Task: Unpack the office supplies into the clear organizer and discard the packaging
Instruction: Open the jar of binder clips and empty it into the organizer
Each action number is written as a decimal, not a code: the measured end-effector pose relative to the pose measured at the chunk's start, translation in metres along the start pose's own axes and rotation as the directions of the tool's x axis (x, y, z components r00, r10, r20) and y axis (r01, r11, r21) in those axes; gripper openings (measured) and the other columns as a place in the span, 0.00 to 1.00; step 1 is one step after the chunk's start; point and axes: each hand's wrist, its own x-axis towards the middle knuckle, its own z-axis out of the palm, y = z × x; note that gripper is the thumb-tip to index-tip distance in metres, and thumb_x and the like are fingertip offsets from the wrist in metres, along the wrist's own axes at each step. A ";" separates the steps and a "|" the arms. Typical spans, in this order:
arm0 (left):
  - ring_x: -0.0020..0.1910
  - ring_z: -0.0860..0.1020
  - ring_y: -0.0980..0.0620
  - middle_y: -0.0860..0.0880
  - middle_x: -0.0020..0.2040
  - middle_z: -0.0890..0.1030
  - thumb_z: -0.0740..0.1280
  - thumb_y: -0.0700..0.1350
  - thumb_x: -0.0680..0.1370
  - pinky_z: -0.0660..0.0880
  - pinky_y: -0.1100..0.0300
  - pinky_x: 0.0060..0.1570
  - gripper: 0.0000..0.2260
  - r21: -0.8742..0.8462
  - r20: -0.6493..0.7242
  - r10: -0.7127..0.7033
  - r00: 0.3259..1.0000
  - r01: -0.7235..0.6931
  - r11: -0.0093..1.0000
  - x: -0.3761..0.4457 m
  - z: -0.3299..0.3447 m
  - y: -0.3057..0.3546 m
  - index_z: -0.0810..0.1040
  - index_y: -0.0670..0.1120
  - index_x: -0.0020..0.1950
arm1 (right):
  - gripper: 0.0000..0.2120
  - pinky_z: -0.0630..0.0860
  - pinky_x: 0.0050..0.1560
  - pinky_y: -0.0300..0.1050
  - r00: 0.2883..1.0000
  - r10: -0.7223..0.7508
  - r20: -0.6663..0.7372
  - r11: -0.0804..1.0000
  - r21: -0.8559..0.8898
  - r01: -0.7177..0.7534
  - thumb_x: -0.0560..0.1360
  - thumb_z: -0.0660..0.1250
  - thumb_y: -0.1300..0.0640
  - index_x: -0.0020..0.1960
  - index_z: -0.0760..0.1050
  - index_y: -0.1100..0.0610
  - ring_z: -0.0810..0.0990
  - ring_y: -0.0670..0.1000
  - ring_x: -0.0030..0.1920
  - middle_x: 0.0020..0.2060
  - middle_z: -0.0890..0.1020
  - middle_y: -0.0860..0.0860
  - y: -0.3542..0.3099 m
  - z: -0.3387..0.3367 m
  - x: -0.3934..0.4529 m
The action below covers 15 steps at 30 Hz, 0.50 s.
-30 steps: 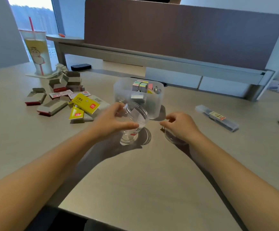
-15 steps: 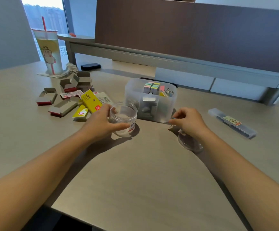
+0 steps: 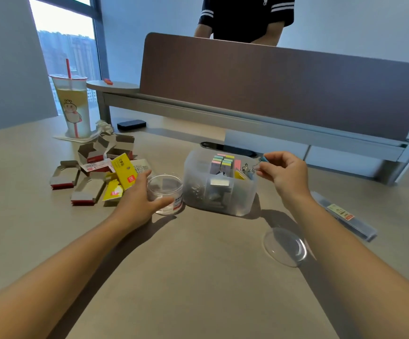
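The clear organizer (image 3: 219,189) stands mid-desk, its compartments already holding coloured note pads and metal clips. The right hand (image 3: 283,173) hovers at its right rear corner, thumb and forefinger pinching a small bluish clip (image 3: 262,159) (exact type too small to tell). It should be released low inside the clip compartment, not dropped from height. The left hand (image 3: 141,200) curls round the clear round tub (image 3: 165,193), apparently empty, just left of the organizer; its lid (image 3: 284,246) lies apart. Both belong with the opened cartons (image 3: 93,174).
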 end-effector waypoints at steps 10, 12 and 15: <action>0.71 0.60 0.49 0.45 0.72 0.62 0.72 0.47 0.68 0.60 0.57 0.67 0.36 0.082 -0.080 0.181 0.980 -0.175 0.981 0.005 0.004 0.006 0.59 0.45 0.71 | 0.09 0.73 0.47 0.43 0.998 -0.060 0.034 0.936 -0.344 0.068 0.72 0.67 0.62 0.51 0.76 0.63 0.77 0.55 0.51 0.52 0.80 0.60 0.011 0.027 0.041; 0.71 0.59 0.49 0.45 0.72 0.61 0.72 0.47 0.69 0.59 0.58 0.68 0.35 0.092 -0.099 0.210 0.973 -0.201 0.975 0.004 0.004 0.008 0.59 0.45 0.71 | 0.10 0.72 0.47 0.43 0.997 -0.046 0.059 0.927 -0.369 0.065 0.72 0.66 0.61 0.52 0.76 0.64 0.77 0.55 0.52 0.52 0.80 0.60 0.012 0.028 0.043; 0.71 0.59 0.50 0.46 0.72 0.61 0.71 0.47 0.70 0.59 0.58 0.68 0.33 0.106 -0.101 0.240 0.966 -0.229 0.968 0.003 0.005 0.010 0.60 0.45 0.71 | 0.12 0.71 0.50 0.44 0.996 -0.040 0.080 0.924 -0.377 0.068 0.73 0.65 0.60 0.55 0.75 0.63 0.75 0.55 0.54 0.55 0.78 0.59 0.010 0.026 0.040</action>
